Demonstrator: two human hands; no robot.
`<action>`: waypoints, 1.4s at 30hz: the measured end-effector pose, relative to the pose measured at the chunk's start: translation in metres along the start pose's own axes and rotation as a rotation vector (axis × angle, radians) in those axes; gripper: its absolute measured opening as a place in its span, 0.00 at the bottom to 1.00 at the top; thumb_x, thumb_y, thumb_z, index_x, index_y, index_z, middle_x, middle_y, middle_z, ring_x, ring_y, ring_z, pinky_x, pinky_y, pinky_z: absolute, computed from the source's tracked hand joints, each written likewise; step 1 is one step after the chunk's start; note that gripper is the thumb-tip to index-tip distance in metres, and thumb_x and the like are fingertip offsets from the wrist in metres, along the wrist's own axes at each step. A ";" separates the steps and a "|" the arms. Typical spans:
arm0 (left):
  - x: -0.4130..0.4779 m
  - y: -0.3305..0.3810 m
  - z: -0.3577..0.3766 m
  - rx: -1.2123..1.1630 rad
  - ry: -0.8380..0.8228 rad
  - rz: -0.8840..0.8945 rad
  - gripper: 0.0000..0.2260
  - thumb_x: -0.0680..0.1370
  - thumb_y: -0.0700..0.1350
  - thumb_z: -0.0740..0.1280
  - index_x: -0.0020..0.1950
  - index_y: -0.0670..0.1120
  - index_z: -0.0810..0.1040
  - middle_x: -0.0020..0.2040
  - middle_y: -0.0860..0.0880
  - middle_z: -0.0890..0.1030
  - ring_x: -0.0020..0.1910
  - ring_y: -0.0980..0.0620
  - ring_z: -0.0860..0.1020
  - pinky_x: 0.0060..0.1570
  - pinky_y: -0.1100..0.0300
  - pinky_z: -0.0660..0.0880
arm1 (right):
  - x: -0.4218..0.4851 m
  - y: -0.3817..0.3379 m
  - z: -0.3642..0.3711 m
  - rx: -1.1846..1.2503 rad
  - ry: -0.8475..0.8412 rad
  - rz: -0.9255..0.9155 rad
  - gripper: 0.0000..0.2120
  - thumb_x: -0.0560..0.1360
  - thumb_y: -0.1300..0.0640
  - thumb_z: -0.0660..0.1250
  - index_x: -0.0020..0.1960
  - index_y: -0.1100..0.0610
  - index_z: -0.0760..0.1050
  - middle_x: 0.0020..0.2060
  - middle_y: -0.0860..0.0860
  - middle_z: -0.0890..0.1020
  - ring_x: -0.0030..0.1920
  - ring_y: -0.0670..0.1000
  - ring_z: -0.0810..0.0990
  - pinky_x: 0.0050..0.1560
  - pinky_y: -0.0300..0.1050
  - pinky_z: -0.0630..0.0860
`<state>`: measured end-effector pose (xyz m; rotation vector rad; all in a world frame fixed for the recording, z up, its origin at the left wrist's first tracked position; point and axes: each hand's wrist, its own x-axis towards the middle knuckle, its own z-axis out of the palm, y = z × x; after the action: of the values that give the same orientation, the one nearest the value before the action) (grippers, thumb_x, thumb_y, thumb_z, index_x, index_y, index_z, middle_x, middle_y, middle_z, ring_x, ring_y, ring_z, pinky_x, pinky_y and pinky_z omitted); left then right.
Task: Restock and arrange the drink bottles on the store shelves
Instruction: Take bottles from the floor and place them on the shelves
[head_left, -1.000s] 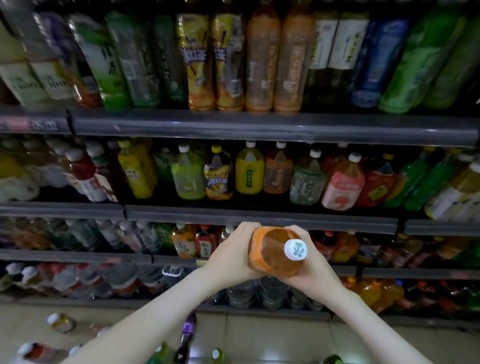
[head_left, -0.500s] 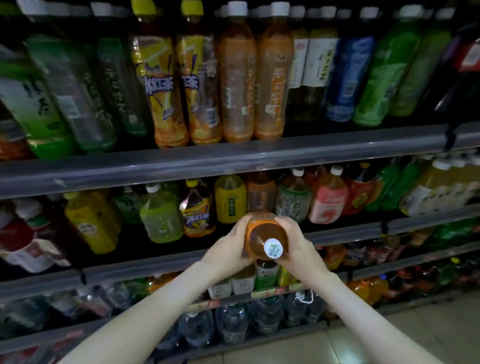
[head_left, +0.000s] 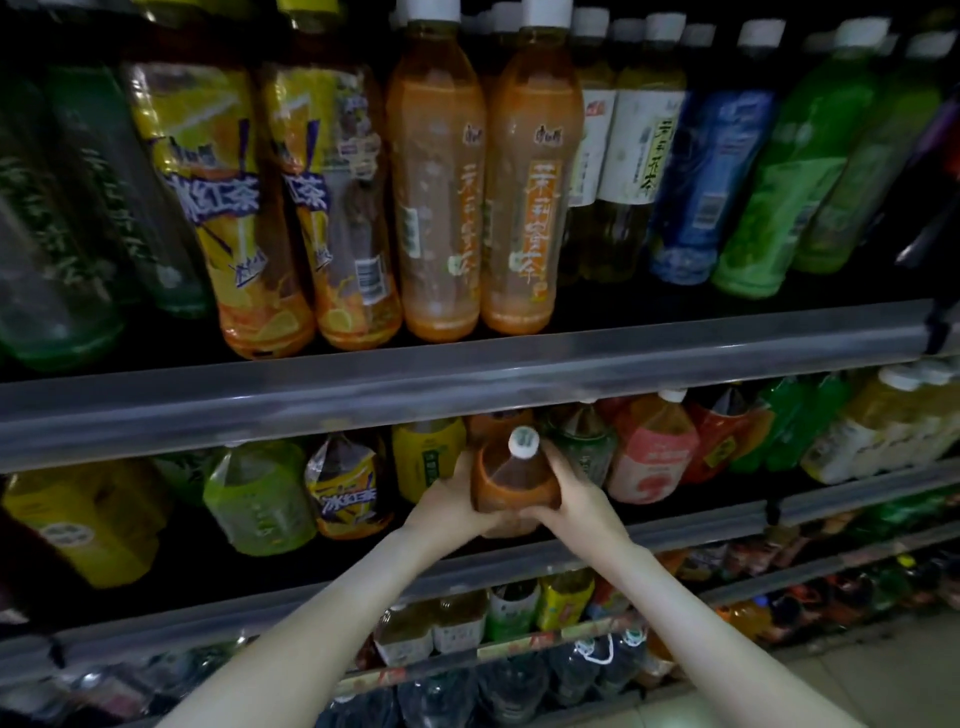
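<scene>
L hand (head_left: 448, 500) + R hand (head_left: 583, 498) grasping orange tea btl (head_left: 514, 480), lifted since 1 s ago to mid-frame shelf (head_left: 701, 524); placement likely next.

We hold a brown tea bottle (head_left: 511, 483) with an orange label and white cap between our left hand (head_left: 451, 500) and right hand (head_left: 583, 500), cap tilted toward us. It is at the front of the middle shelf (head_left: 701, 527), between a yellow-labelled bottle (head_left: 426, 457) and a green-labelled bottle (head_left: 586, 448).
</scene>
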<state>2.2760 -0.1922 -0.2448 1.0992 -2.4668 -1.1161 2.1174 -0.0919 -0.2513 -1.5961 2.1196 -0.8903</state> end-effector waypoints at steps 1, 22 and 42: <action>0.002 0.001 0.004 -0.033 0.024 -0.012 0.39 0.70 0.62 0.71 0.73 0.53 0.56 0.63 0.51 0.77 0.58 0.51 0.78 0.57 0.55 0.76 | -0.001 0.000 0.000 -0.006 0.034 0.003 0.39 0.75 0.54 0.70 0.78 0.46 0.50 0.74 0.52 0.64 0.70 0.54 0.69 0.67 0.47 0.69; -0.056 0.018 0.108 -0.043 0.275 0.015 0.39 0.78 0.43 0.65 0.78 0.42 0.40 0.78 0.38 0.43 0.76 0.39 0.49 0.74 0.48 0.55 | -0.193 0.100 0.040 -0.069 -0.089 0.593 0.26 0.76 0.60 0.66 0.73 0.55 0.65 0.67 0.53 0.71 0.64 0.55 0.74 0.64 0.43 0.69; -0.037 -0.020 0.478 0.133 -0.538 -0.310 0.27 0.80 0.45 0.58 0.78 0.49 0.51 0.78 0.48 0.52 0.73 0.47 0.62 0.70 0.57 0.61 | -0.296 0.433 0.068 -0.110 -0.492 0.909 0.26 0.78 0.62 0.62 0.74 0.59 0.61 0.65 0.58 0.72 0.62 0.57 0.74 0.63 0.47 0.69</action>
<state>2.0893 0.0908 -0.5845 1.4112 -2.8728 -1.5242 1.9341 0.2439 -0.6164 -0.6148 2.1660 -0.0660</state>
